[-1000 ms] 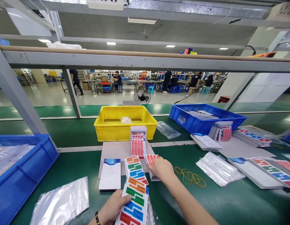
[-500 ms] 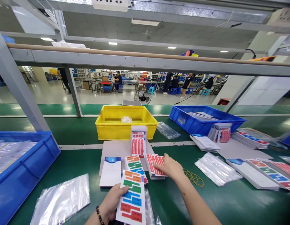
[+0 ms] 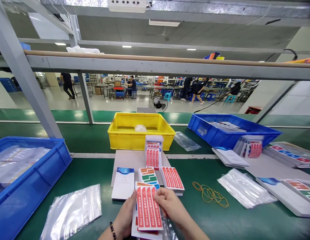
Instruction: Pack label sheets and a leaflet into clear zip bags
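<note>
My left hand [image 3: 126, 215], with a beaded bracelet at the wrist, grips a multicoloured sticker sheet [image 3: 134, 230] from its left side. On top of it lies a red-and-white sticker sheet [image 3: 148, 206], pinched at its right edge by my right hand [image 3: 171, 203]. Clear plastic shows under the sheets. Just beyond stand a stack of multicoloured sheets [image 3: 148, 176], a stack of red sticker sheets [image 3: 173, 178] and a pile of white booklets with a blue top [image 3: 123, 185]. Further red sheets [image 3: 153, 158] lean in a holder behind them.
A yellow bin [image 3: 141, 141] stands at the back, between a left blue bin [image 3: 44, 166] and a right blue bin [image 3: 225, 130]. Plastic bags [image 3: 74, 210] lie at left, rubber bands [image 3: 211, 195] at right. More bags [image 3: 245, 188] and paper stacks [image 3: 282, 196] lie further right.
My right hand has taken a red sticker sheet from the red stack and brought it left onto the multicoloured sheet in my left hand. The view has shifted slightly left.
</note>
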{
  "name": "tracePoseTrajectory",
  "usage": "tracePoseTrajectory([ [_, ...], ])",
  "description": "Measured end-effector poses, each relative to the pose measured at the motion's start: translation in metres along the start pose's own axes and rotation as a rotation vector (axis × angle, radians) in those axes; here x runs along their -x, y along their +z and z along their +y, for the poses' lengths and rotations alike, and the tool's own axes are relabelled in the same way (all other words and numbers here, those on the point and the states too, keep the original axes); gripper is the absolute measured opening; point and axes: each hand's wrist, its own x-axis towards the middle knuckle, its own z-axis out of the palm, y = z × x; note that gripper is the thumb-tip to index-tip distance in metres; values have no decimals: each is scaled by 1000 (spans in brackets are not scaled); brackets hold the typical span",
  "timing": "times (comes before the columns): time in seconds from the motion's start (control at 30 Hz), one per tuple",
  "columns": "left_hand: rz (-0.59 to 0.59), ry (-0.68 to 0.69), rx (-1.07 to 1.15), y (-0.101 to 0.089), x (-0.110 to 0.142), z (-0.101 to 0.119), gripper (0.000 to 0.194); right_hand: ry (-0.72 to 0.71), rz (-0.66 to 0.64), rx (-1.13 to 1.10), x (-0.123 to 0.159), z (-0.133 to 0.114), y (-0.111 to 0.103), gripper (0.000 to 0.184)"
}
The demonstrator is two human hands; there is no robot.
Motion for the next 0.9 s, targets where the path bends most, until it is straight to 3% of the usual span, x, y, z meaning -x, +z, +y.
tracePoseTrajectory([
  [0.07,-23,34,-44,-2,-1,-2,45,12,7,61,-2,6,6,28],
  [0.17,-20,57,-82,-2,0,-2,43,-81,108,212,-5,8,-3,26],
  [0.27,-27,53,-91,-2,1,-2,43,-164,195,115,-9,4,-13,27],
  [0.33,-35,53,-114,-2,1,-2,44,-123,80,-99,-10,0,-14,39],
  [0.4,-56,58,-182,-3,1,0,45,-89,-102,-255,-12,-4,-15,38],
  [0.47,-86,84,-348,-4,1,3,43,-107,-163,-302,-16,-7,-20,33],
  [0.6,6,199,-940,-10,2,12,19,-155,89,-357,-26,-10,-38,38],
  [0.67,-10,255,-1145,-11,4,16,12,-180,171,-403,-30,-7,-42,42],
  [0.8,-171,326,-1189,-9,7,20,19,-206,123,-405,-30,1,-37,40],
  [0.9,-124,310,-1107,-6,7,21,18,-201,74,-342,-27,4,-37,38],
])
